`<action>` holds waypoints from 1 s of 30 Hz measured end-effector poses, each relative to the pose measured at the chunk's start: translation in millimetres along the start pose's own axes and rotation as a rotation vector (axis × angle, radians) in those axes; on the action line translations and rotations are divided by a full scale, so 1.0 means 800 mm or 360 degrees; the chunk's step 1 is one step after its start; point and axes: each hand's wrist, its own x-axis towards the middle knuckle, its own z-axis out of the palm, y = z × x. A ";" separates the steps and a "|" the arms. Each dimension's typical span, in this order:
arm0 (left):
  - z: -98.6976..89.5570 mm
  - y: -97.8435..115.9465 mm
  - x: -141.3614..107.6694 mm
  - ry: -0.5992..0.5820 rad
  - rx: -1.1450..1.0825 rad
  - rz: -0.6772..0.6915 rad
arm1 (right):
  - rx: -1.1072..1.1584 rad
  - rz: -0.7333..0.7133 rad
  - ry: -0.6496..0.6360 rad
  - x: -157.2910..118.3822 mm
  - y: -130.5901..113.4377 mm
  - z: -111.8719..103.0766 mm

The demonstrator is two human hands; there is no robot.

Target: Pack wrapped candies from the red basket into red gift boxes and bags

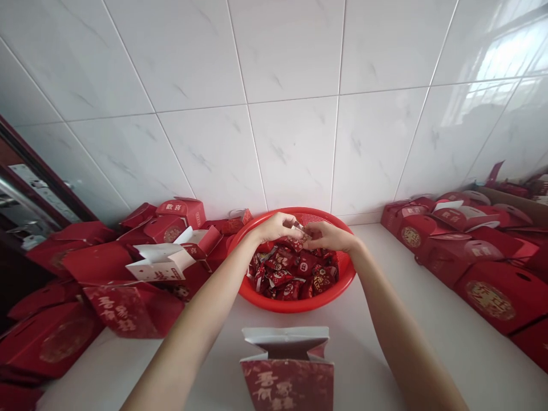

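Several wrapped candies (293,274), mostly dark red with gold and white print, lie heaped in a red plastic basket (295,304) by the tiled wall. Over the basket's far part, my left hand (276,227) has its fingers closed on a small wrapped candy (301,228). My right hand (330,236) meets it from the other side, its thumb and fingers closed on the same candy; the fingers partly hide it. In front of the basket stands a dark red gift bag (291,383) with pale lettering, its white-edged top open.
Red gift boxes (124,308) crowd the left side, among them an open box with a white inner face (160,264). More red boxes (488,294) are stacked along the right. White tiles (295,148) rise behind the white countertop (385,285).
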 end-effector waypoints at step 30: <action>0.007 -0.013 0.013 0.0335 -0.0553 0.0165 | 0.0382 -0.0126 0.0578 0.007 0.008 0.000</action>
